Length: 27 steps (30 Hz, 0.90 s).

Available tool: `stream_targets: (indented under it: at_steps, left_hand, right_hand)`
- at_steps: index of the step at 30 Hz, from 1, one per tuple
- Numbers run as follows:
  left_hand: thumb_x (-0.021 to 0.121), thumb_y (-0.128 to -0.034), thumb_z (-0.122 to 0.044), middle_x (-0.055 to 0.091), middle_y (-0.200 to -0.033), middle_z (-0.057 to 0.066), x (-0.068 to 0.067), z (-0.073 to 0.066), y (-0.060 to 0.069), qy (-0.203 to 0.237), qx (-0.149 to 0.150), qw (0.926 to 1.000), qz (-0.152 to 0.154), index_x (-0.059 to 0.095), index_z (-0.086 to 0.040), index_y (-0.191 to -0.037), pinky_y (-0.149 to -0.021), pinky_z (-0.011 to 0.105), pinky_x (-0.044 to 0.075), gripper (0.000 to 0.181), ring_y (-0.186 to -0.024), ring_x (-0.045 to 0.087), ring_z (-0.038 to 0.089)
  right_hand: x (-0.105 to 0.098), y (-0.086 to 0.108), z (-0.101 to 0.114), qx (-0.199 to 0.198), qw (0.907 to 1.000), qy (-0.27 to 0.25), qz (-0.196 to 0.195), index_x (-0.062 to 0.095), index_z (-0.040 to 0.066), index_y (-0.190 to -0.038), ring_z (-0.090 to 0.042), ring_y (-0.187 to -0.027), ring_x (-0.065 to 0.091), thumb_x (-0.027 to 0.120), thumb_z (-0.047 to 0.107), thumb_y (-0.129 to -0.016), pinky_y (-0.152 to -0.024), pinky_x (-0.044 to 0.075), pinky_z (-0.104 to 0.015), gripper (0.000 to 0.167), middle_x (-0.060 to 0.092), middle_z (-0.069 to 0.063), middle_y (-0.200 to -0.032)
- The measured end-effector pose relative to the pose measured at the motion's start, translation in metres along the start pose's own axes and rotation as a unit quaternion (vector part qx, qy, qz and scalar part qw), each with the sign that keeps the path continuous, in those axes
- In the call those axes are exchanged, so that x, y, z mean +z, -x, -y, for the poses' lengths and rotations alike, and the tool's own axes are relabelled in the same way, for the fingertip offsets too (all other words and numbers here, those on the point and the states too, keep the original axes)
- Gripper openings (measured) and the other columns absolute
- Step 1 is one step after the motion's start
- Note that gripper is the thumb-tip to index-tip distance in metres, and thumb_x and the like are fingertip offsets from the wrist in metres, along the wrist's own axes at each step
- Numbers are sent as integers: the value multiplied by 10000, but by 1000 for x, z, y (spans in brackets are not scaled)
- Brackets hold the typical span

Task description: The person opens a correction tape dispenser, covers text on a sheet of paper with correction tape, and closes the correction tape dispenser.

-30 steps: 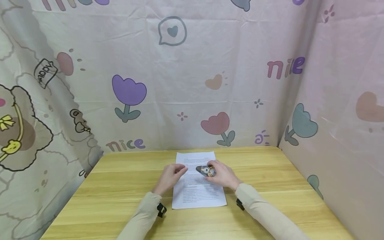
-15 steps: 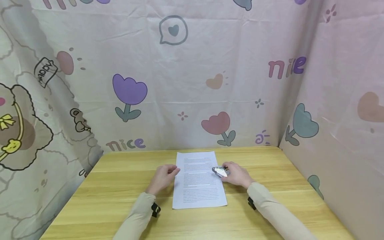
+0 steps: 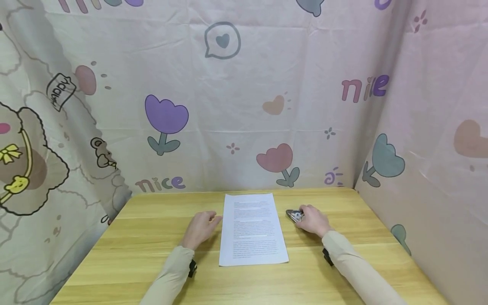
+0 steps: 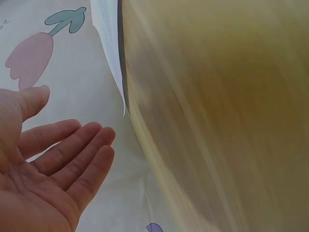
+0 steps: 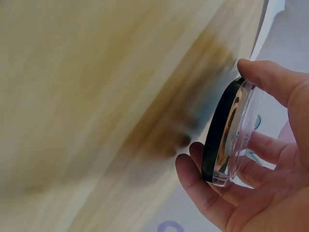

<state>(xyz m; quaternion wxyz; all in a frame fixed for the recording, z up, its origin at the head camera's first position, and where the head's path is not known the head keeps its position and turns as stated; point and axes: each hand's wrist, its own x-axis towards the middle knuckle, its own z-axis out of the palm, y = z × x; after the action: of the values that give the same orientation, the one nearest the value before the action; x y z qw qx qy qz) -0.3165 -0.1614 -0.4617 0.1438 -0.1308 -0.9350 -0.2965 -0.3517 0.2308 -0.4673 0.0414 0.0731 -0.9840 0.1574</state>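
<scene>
A sheet of white paper (image 3: 251, 250) printed with lines of text lies flat on the wooden table, between my two hands. Just off its right edge, my right hand (image 3: 314, 221) holds a correction tape (image 3: 295, 215) with a pointed end and a clear case. In the right wrist view the thumb and fingers grip this correction tape (image 5: 218, 133) by its ends; its dark side faces the tabletop. My left hand (image 3: 201, 229) is near the paper's left edge, holding nothing. The left wrist view shows its fingers (image 4: 79, 166) slightly bent and apart from the paper (image 4: 110, 41).
The wooden table (image 3: 152, 254) reaches back to a patterned curtain (image 3: 228, 106), which also hangs along the left and right sides. A black band with a small device (image 3: 192, 268) is on the left wrist, and another device (image 3: 328, 257) is on the right.
My right hand has carried the correction tape rightward from over the paper to beside it. My left hand has drawn back to the left, off the sheet. The paper stays in place.
</scene>
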Motion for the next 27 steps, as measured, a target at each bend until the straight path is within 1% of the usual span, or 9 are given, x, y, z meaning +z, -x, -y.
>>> stream_targets:
  at_steps: [2,5,8,10,16,19,22,25,27]
  left_hand:
    - [649,-945,-261,729,-1028,214,0,1,-1,-21,9,10000,-19,721,-57,-874,-865,517,561,227,-976,697,356]
    - [642,-952,-261,711,-816,152,0,3,-1,-30,-1,10000,68,682,-62,-790,-687,408,559,260,-753,669,265]
    - [632,-961,-268,547,-604,57,0,4,-1,-36,-96,9997,215,615,-88,-709,-519,277,403,310,-552,488,150]
    - [629,-963,-263,451,-561,12,1,4,0,-27,-131,9995,269,585,-100,-684,-491,237,319,325,-513,392,109]
    - [652,-944,-230,399,-550,-32,2,4,1,-36,34,9999,117,542,-99,-642,-472,225,297,347,-503,358,84]
    - [654,-943,-226,493,-567,-5,2,5,2,-86,36,9999,119,549,-90,-643,-520,260,420,346,-533,463,117]
    - [661,-937,-203,698,-757,97,3,5,2,-92,39,9999,130,608,-92,-684,-715,397,574,282,-734,669,233]
    - [668,-930,-176,742,-944,180,3,5,2,-80,77,9999,110,600,-100,-676,-863,505,567,273,-951,705,344]
    - [662,-932,-172,738,-974,198,3,4,2,-43,48,9999,158,635,-71,-714,-879,512,561,241,-980,698,363]
  right_hand:
    - [-1,0,-5,58,10000,45,-55,621,28,-1185,-227,-823,599,828,309,-700,-714,535,-429,597,652,-124,-1003]
    - [-3,-1,-11,191,9997,134,-100,613,28,-1186,-248,-828,599,815,307,-711,-713,530,-447,587,649,-139,-1010]
    - [-4,-1,-17,303,9994,170,-73,595,14,-1221,-275,-846,600,799,311,-732,-730,527,-468,607,642,-170,-1041]
    - [-5,-2,-21,355,9992,183,-49,576,2,-1255,-293,-859,601,785,324,-748,-735,529,-486,636,634,-190,-1063]
    - [-9,-4,-32,444,9988,190,83,557,-25,-1276,-328,-882,592,757,341,-784,-740,531,-521,645,623,-225,-1074]
    - [-13,-6,-36,502,9985,145,152,562,-30,-1272,-330,-888,587,755,325,-790,-747,529,-526,629,623,-231,-1073]
    - [-15,-7,-38,585,9980,106,197,561,-29,-1282,-339,-901,583,754,317,-795,-756,526,-531,627,612,-237,-1083]
    - [-17,-8,-40,669,9975,46,242,548,-29,-1306,-362,-930,567,751,309,-807,-764,521,-541,636,587,-251,-1101]
    - [-18,-8,-41,705,9970,12,312,533,-34,-1329,-384,-957,547,739,307,-823,-776,513,-554,644,566,-266,-1121]
